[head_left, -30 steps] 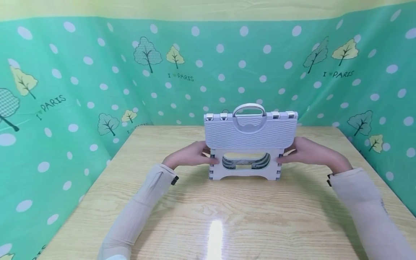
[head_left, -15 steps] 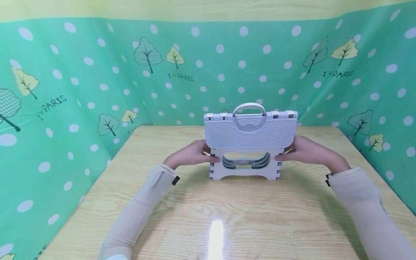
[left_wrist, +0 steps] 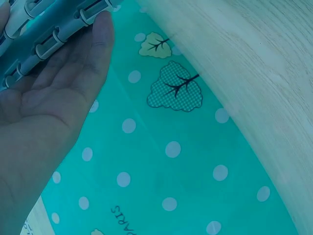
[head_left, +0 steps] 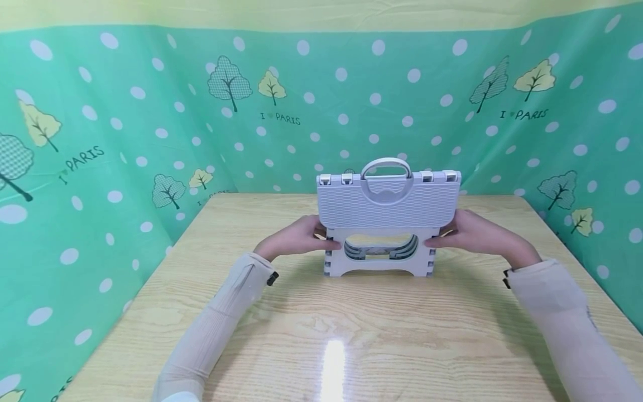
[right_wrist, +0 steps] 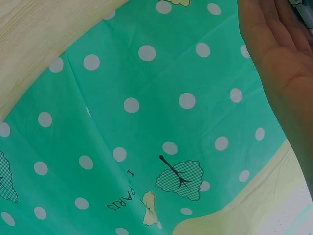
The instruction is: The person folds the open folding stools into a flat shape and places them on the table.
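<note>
The left sleeve (head_left: 213, 329) is pale and long, creased near its cuff (head_left: 256, 268); the right sleeve (head_left: 565, 318) matches; small black pieces (head_left: 272, 278), possibly clips, edge both wrists; left hand (head_left: 298, 237) and right hand (head_left: 477, 231) are bare.

Green dotted curtain (head_left: 281, 137), printed trees (head_left: 229, 78), yellow band (head_left: 321, 14) above; wood-grain tabletop (head_left: 402, 329) with bright glare streak (head_left: 332, 371).

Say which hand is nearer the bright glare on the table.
Left. The left hand is beyond the glare, slightly left; the right hand is beyond it, well to the right.
</note>
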`<state>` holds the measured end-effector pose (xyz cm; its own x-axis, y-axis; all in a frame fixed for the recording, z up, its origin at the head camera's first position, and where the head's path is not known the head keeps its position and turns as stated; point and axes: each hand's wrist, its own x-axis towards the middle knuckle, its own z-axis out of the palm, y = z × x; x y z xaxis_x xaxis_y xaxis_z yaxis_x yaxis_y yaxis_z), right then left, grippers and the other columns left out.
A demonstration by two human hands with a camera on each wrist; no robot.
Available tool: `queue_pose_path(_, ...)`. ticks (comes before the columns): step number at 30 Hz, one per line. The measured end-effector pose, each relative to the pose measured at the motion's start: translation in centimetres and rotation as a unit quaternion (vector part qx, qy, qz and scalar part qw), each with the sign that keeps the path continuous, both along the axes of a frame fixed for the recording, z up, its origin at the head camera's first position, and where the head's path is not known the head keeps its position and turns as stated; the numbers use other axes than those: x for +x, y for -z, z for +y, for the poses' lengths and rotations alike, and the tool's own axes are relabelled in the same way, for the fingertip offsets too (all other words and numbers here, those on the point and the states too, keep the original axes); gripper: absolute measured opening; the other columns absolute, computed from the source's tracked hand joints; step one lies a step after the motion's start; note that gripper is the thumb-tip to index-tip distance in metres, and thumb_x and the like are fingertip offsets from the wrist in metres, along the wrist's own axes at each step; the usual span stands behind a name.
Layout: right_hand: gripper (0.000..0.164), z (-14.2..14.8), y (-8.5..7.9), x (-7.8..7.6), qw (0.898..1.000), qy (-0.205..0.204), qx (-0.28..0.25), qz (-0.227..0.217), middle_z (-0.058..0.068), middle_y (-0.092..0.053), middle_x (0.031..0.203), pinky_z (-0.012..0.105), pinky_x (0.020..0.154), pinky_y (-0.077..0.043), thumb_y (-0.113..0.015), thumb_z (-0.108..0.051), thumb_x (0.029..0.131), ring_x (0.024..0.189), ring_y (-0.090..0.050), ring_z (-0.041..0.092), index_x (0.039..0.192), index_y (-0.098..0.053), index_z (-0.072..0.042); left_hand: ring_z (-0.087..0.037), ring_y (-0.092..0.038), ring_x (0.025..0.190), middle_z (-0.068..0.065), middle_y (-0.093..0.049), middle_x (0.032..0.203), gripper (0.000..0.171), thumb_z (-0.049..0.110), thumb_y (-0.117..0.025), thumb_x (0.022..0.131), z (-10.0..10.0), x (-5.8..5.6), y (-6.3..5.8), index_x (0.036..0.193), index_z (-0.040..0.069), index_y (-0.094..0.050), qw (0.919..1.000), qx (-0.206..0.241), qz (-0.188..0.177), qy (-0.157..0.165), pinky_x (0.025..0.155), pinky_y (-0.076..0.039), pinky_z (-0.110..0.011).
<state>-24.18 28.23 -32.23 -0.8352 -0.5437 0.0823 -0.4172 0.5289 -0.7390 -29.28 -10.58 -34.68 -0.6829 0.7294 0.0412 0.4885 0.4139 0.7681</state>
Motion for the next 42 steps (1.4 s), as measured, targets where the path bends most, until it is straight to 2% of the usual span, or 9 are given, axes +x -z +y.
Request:
queue_pose_path(11,0.068,-0.02,0.05,0.13,1.000,0.005,0.000,-0.003,0.018,-0.059,0.131,0.039,0.083,-0.059,-0.077,-0.013,0.088,0.107,-0.066,0.033,0.144,-0.040,-0.008,-0.016,-0.066,0.107,0.001,-0.068,0.121,0.057,0.030,-0.075,0.091,0.00,0.00,0.10,0.141,0.017,-0.053,1.0000,-0.002,-0.004,-0.002,0.088,-0.056,-0.035)
queue_pose_path(42,0.073,0.06,-0.02,0.07,1.000,0.015,0.010,0.003,0.018,-0.056,0.134,0.042,0.083,-0.059,-0.078,-0.015,0.087,0.107,-0.065,0.035,0.147,-0.037,-0.010,-0.015,-0.068,0.104,-0.001,-0.069,0.118,0.055,0.027,-0.074,0.091,0.07,0.15,-0.40,0.141,0.015,-0.053,0.9999,-0.007,-0.008,-0.002,0.087,-0.056,-0.035)
